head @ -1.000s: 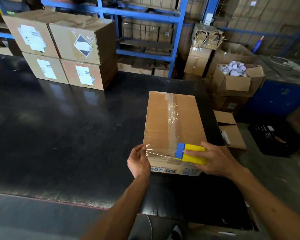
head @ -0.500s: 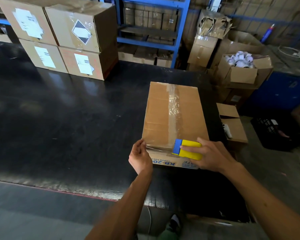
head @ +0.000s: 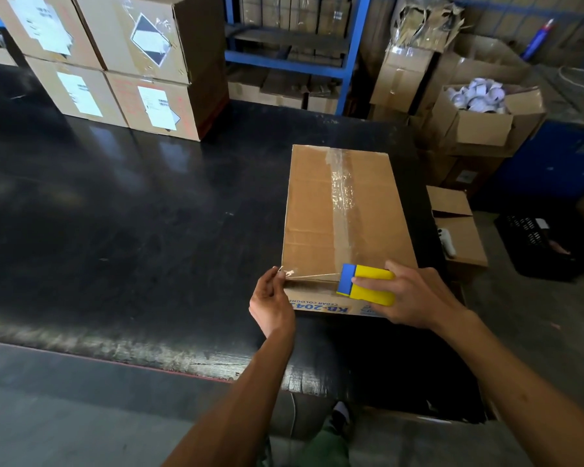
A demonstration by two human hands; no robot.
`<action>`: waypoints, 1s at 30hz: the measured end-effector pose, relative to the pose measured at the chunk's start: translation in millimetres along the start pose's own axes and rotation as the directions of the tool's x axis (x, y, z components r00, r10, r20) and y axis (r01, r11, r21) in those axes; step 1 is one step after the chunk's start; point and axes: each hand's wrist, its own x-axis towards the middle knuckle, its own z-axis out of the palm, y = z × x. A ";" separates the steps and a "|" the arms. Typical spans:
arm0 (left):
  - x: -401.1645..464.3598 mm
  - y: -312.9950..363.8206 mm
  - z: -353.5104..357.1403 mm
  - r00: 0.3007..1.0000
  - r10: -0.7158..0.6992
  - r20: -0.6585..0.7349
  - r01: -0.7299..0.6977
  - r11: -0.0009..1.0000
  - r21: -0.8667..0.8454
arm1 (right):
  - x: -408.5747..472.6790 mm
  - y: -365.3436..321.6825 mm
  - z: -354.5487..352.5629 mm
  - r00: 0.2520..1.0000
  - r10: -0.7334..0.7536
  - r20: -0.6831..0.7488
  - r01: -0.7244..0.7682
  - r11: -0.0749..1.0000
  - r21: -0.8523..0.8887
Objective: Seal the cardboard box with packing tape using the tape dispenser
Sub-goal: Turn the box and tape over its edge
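Observation:
A long cardboard box [head: 317, 214] lies on the black table [head: 132, 230], with a strip of clear tape running down its top seam. My right hand [head: 415, 294] grips a yellow and blue tape dispenser [head: 368, 284] at the box's near edge. A stretch of clear tape [head: 309, 275] runs from the dispenser leftward along that near edge. My left hand [head: 272, 299] pinches the free end of this tape at the box's near left corner.
Labelled cardboard boxes [head: 132, 62] are stacked at the table's far left. Blue shelving [head: 351, 52] stands behind. Open cartons [head: 486, 119], one with white rolls, sit on the floor to the right, beside a small box [head: 459, 227] and a black crate [head: 536, 244].
The tape between my hands has come down closer to the box's near top edge and now looks taut. Both hands stay at the near end.

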 end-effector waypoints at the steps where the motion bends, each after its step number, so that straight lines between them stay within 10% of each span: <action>1: 1.0 -3.2 -1.6 1.000 0.001 0.017 -0.001 1.000 -0.001 | -0.2 -0.4 -0.1 1.000 -0.006 0.000 0.006 1.000 -0.001; 9: 14.2 -7.2 -26.1 0.948 0.002 0.318 -0.041 0.993 0.114 | -2.2 -0.4 1.1 1.000 0.003 0.006 -0.003 1.000 0.012; 12: 29.0 -15.1 -39.3 0.840 0.306 0.449 -0.471 0.822 0.320 | -2.1 -0.2 0.9 1.000 0.025 0.000 -0.025 1.000 0.006; 16: 43.6 8.1 -17.6 0.315 0.650 0.691 -0.949 0.221 0.225 | -1.7 -1.4 0.8 0.999 0.043 0.001 -0.043 0.999 -0.029; 21: 78.1 23.6 26.1 -0.275 0.232 0.933 -0.917 -0.354 -0.183 | -0.6 -2.6 -3.3 0.999 0.044 0.016 -0.044 0.998 -0.050; 30: 89.2 18.2 22.0 -0.231 0.147 0.962 -0.931 -0.320 -0.174 | -4.9 -6.7 4.2 0.997 -0.067 -0.035 0.065 0.996 -0.064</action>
